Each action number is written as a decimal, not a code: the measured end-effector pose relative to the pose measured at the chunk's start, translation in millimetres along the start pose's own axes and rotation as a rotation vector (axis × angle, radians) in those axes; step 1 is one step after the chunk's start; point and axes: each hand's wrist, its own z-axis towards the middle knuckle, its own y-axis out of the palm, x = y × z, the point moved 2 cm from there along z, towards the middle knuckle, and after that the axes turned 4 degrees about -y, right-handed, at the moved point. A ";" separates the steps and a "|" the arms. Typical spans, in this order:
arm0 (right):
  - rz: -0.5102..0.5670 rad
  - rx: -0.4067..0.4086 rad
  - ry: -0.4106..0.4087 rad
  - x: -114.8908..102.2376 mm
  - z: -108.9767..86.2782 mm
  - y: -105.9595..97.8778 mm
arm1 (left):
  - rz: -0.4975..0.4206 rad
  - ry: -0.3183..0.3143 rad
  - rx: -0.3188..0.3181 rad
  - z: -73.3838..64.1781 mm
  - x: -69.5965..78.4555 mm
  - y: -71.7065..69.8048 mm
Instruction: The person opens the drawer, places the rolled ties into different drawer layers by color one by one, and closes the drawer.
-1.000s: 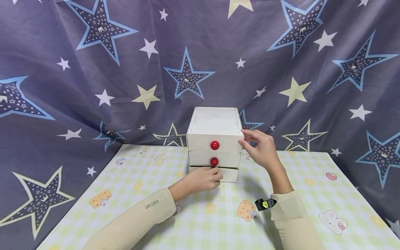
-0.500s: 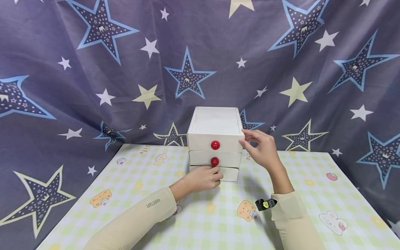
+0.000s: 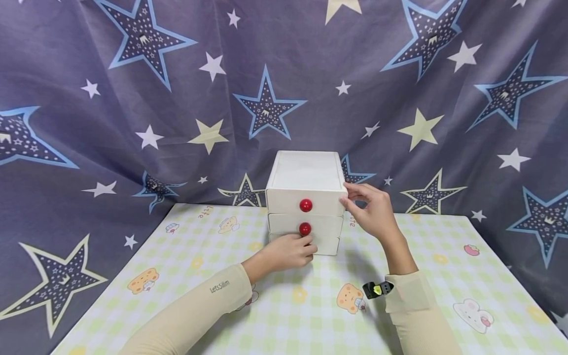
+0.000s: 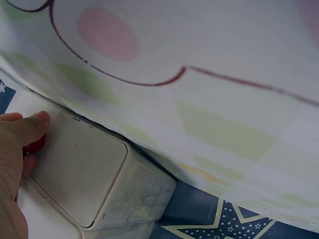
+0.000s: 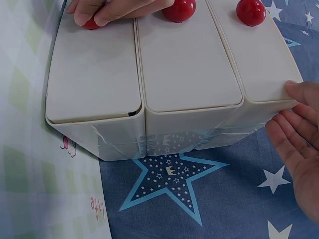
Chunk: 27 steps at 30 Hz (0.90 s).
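A white three-drawer storage box (image 3: 306, 170) stands upright at the table's back, its drawer fronts facing me. Red round knobs show on the top drawer (image 3: 284, 201) and middle drawer (image 3: 284, 223). My left hand (image 3: 290, 252) covers the bottom drawer's knob (image 4: 36, 144); thumb and fingers pinch it in the left wrist view. The bottom drawer (image 5: 94, 74) sits nearly flush, with a thin dark slit along one edge in the right wrist view. My right hand (image 3: 372, 207) holds the box's upper right front corner, thumb on the front and fingers along the side.
A checked tablecloth (image 3: 186, 315) with cartoon prints covers the table. Directly behind the box hangs a dark star-patterned curtain (image 3: 310, 118). A dark strap with a yellow-green piece (image 3: 377, 290) is on my right wrist.
The bottom drawer has slid inward under my left hand, and the dark gap above its front has closed. My right hand has stayed at the box's corner.
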 end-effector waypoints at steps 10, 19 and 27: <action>0.000 -0.002 0.007 1.4 -0.8 -0.3 | 0.006 0.010 0.019 -0.2 -0.1 1.3; -0.009 -0.003 0.010 2.7 -4.0 -3.2 | -0.008 0.005 0.017 3.3 2.6 2.6; -0.041 -0.014 -0.058 -0.2 -3.2 -3.2 | -0.098 -0.030 -0.019 5.4 2.6 -7.9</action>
